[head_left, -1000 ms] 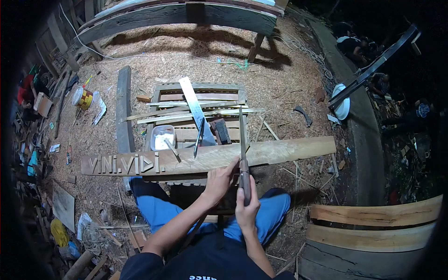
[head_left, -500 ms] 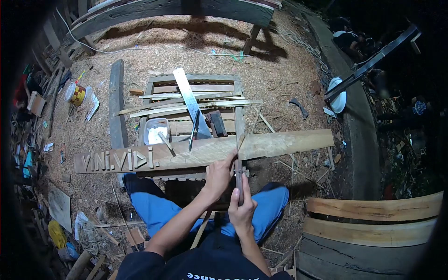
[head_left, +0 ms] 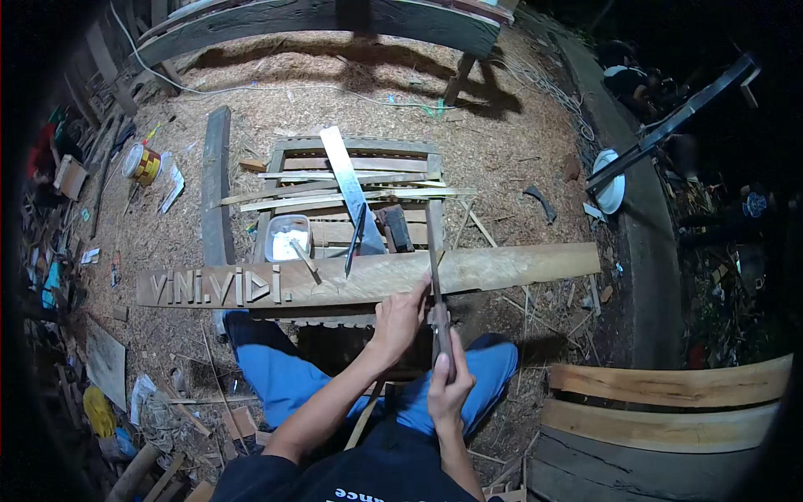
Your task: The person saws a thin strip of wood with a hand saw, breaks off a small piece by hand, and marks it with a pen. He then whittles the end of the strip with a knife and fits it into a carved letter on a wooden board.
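My left hand (head_left: 396, 326) is closed at the near edge of a long board (head_left: 510, 266), its fingertips against a small wood strip (head_left: 441, 257) that is partly hidden. My right hand (head_left: 450, 389) grips the dark handle of a long, narrow bladed tool (head_left: 437, 289), seen almost edge-on, so its exact kind is unclear. The blade points away from me, across the board and just right of my left fingertips. Raised wooden letters (head_left: 219, 287) reading "VINI.VIDI." sit on the board's left part. A dark pen-like tool (head_left: 355, 243) and a stick (head_left: 306, 261) lean near its middle.
Beyond the board, a slatted wooden frame (head_left: 280, 159) carries thin strips (head_left: 335, 194), a metal ruler-like plate (head_left: 340, 159), a dark block (head_left: 396, 227) and a tub of white material (head_left: 280, 224). Planks (head_left: 669, 383) lie at lower right. People (head_left: 631, 88) are in the dark at right.
My right hand has shifted slightly right and towards me, and the blade now reaches farther past my left fingertips. My left hand keeps its place at the strip; the view has shifted slightly.
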Demonstrator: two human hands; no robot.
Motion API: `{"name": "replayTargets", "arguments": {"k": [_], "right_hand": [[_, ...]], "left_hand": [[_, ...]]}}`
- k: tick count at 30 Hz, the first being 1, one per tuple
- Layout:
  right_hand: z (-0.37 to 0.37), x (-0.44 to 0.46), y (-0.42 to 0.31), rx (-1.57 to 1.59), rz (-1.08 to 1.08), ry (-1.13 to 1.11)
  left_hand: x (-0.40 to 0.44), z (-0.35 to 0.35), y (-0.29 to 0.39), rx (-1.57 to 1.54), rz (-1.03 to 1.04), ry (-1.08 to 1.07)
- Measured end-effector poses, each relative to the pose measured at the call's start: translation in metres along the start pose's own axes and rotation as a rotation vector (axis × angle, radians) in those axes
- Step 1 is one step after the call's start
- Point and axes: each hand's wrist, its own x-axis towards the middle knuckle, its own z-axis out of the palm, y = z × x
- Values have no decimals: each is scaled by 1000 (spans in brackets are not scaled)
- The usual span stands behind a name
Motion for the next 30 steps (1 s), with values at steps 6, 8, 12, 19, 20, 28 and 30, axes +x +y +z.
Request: {"name": "replayTargets", "arguments": {"k": [6, 8, 12, 19, 20, 28, 30], "right_hand": [[3, -9, 8, -31, -20, 6], [5, -9, 14, -54, -51, 23], [17, 17, 3, 19, 3, 30], [14, 11, 2, -22, -29, 17], [9, 0, 3, 5, -11, 11], [9, -4, 14, -31, -37, 39], [2, -11, 10, 74, 82, 7]], "left_hand": [[-6, 1, -2, 46, 19, -2], [-2, 4, -5, 41, 45, -2], [-5, 5, -9, 43, 33, -70], [-3, 2, -5, 44, 11, -46], [-4, 4, -7, 55, 34, -31], [-9, 1, -5, 100, 53, -3], [-5, 4, -2, 123, 65, 15]]}}
